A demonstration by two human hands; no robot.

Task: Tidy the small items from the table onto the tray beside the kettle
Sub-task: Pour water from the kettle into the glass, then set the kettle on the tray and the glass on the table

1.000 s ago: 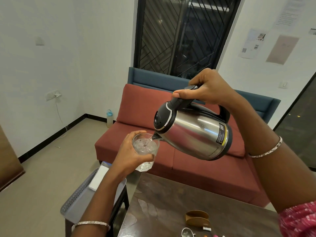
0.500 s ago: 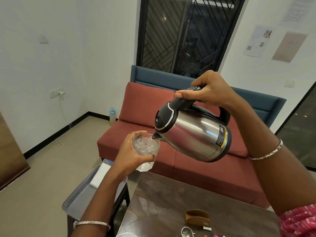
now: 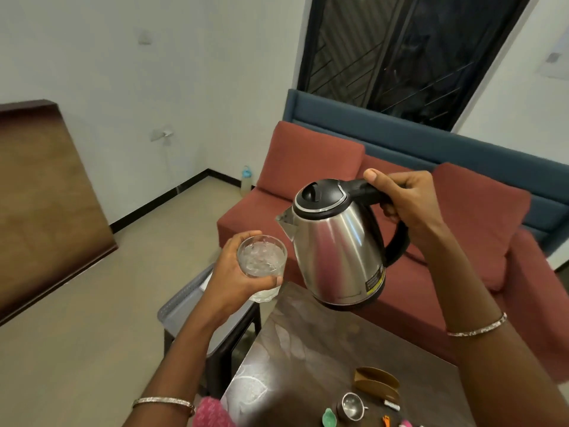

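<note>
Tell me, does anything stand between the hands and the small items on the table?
Nothing on the table blocks them, but both hands are full: the left hand grips the glass, the right hand the kettle.

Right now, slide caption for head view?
Right hand holds black-lidded stainless-steel kettle near-upright beside clear water-filled glass tumbler in left hand.

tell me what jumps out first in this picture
The steel kettle at the centre, held in the air by its black handle in the right hand, catches the eye first. Just left of its spout, the left hand grips a glass of clear liquid. Behind both runs a red sofa, and small items lie on the table at the bottom edge.
</note>
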